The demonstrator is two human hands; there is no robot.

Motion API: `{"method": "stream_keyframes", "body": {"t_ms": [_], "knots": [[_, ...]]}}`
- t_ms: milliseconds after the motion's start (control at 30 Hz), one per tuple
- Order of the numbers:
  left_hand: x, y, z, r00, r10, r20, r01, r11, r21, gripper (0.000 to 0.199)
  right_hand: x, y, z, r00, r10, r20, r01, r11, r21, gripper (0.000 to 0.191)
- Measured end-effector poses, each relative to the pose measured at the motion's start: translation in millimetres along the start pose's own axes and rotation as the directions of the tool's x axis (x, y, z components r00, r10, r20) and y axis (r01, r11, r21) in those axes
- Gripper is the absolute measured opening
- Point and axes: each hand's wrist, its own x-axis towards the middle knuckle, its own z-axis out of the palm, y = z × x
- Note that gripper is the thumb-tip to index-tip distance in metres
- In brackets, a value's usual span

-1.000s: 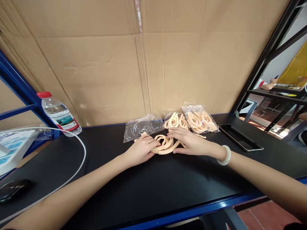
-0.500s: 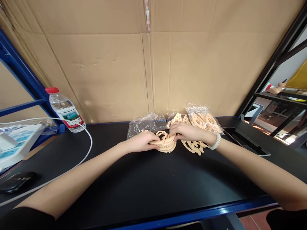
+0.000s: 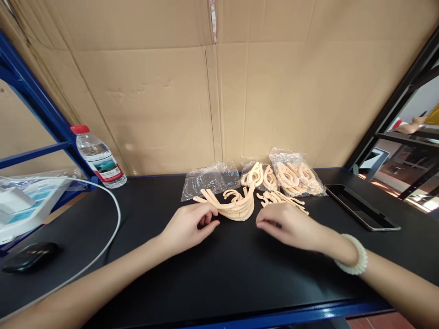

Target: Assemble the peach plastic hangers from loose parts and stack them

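Observation:
A stack of beige curved plastic pieces point(image 3: 236, 211), resembling hanger arms with holes at their ends, lies nested on the black table. My left hand point(image 3: 192, 226) is at the stack's left edge, thumb apart from its loosely curled fingers, and it holds nothing. Just right of the stack, my right hand point(image 3: 290, 225) hovers low with thumb and fingertips brought together and nothing visible in them. Behind it lie loose beige hooked pieces point(image 3: 279, 197), partly hidden by the hand. Smaller curved pieces point(image 3: 233, 195) rest behind the stack.
At the back are a crumpled clear bag point(image 3: 206, 180) and a bag of beige pieces point(image 3: 297, 176). A dark tablet point(image 3: 361, 208) lies at right. On the left stand a water bottle point(image 3: 103, 160), a power strip point(image 3: 34, 201), a mouse point(image 3: 30, 257) and a white cable point(image 3: 118, 214).
Both my hands have let go of the stacked curved pieces and drawn back toward me, the right one also moving rightward. The stack has fanned out on the table.

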Motion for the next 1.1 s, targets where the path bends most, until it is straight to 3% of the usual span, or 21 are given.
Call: {"method": "stream_keyframes", "body": {"t_ms": [133,200,300,333,400,500,667,900,1100], "knots": [[4.3,-10.8,-5.5,0.995,-0.007,-0.104,0.015,0.997,0.071,0.012,-3.8,-11.1,25.6,0.993,-0.093,0.078,0.097,0.994,-0.057,0.023],[20.9,-33.4,-18.9,0.981,-0.083,-0.173,0.102,0.989,0.104,0.015,-4.2,-7.8,30.7,0.993,-0.104,0.065,0.106,0.994,-0.04,0.023],[48.9,-78.4,-34.7,0.964,-0.223,-0.147,0.242,0.962,0.124,0.019,-4.1,-1.7,32.7,0.994,-0.098,0.049,0.098,0.995,0.016,0.021],[56.2,-92.8,-36.5,0.937,-0.315,-0.154,0.326,0.944,0.056,0.03,-4.0,-0.7,32.9,0.994,-0.096,0.045,0.095,0.995,0.032,0.02],[65.9,-116.1,-34.7,0.838,-0.527,-0.139,0.502,0.846,-0.182,0.048,-3.5,-0.3,33.4,0.995,-0.092,0.038,0.09,0.994,0.054,0.019],[70.4,-135.0,-25.4,0.808,-0.583,-0.087,0.548,0.798,-0.25,0.05,-2.9,-1.2,34.6,0.996,-0.082,0.038,0.079,0.995,0.066,0.019],[72.7,-140.6,-14.7,0.811,-0.57,-0.127,0.509,0.797,-0.326,0.037,-2.9,-0.1,36.0,0.997,-0.071,0.041,0.067,0.993,0.096,0.017],[81.5,-140.8,-15.2,0.835,-0.444,-0.326,0.34,0.881,-0.33,0.014,-4.3,-0.4,36.0,0.997,-0.059,0.041,0.055,0.993,0.102,0.018],[82.1,-147.7,-20.3,0.755,-0.424,-0.499,0.302,0.902,-0.31,0.016,-5.0,-0.5,36.9,0.997,-0.067,0.034,0.063,0.992,0.11,0.018]]}}
